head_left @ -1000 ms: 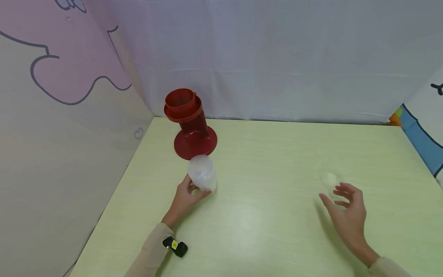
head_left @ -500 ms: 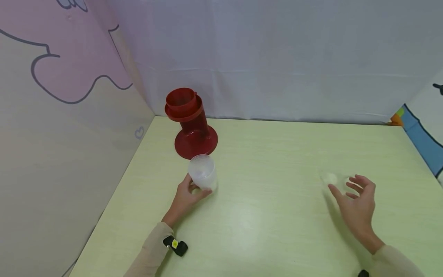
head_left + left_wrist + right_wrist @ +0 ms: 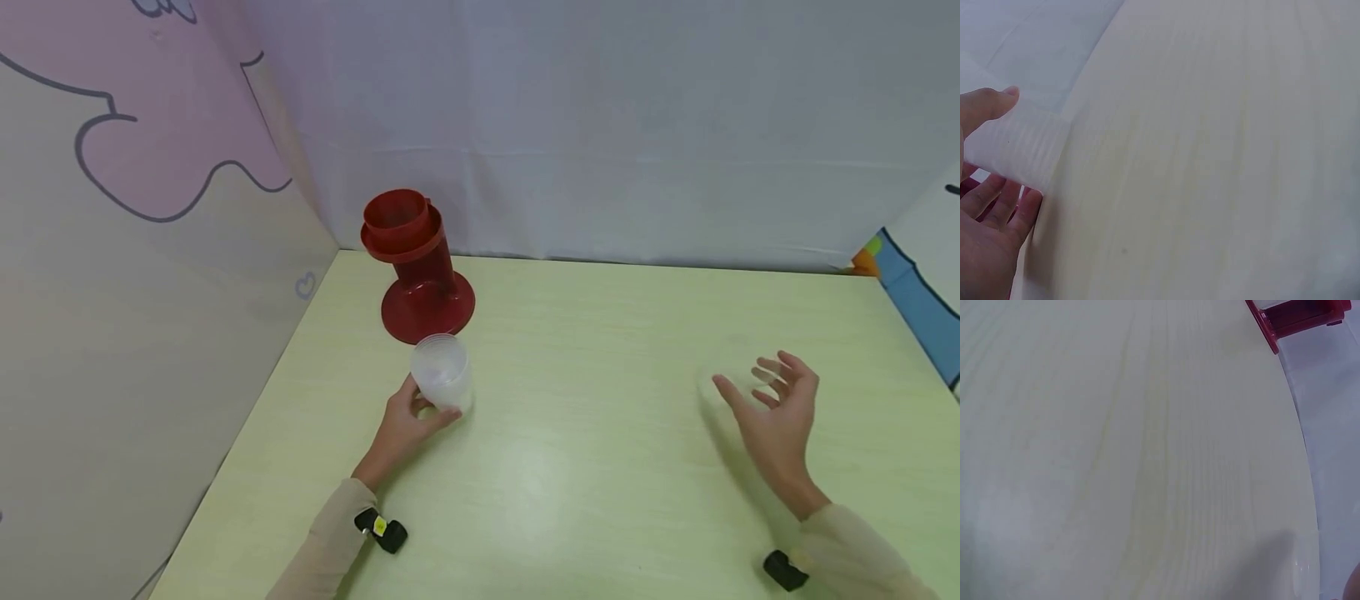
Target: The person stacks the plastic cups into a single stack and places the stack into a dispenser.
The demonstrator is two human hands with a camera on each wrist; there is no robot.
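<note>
My left hand (image 3: pixel 401 429) grips a stack of clear plastic cups (image 3: pixel 442 371) low down, thumb on the near side, on the left of the table. In the left wrist view, the thumb and fingers lie on either side of the ribbed cups (image 3: pixel 1019 140). Over on the right, my right hand (image 3: pixel 780 425) has its thumb and fingers spread and bent. A faint see-through object (image 3: pixel 723 375) lies between and beyond them; its kind and whether the fingers touch it are unclear. The right wrist view shows only part of a clear edge (image 3: pixel 1302 569).
A red holder (image 3: pixel 423 292) with a round base and a tilted tube stands behind the cups. The pale table (image 3: pixel 570 467) meets a white cloth backdrop (image 3: pixel 600 167). A patterned panel (image 3: pixel 187 275) borders the left side.
My right hand has moved right and slightly forward, its thumb and fingers spreading wider around the see-through object. My left hand and the cups stay in place.
</note>
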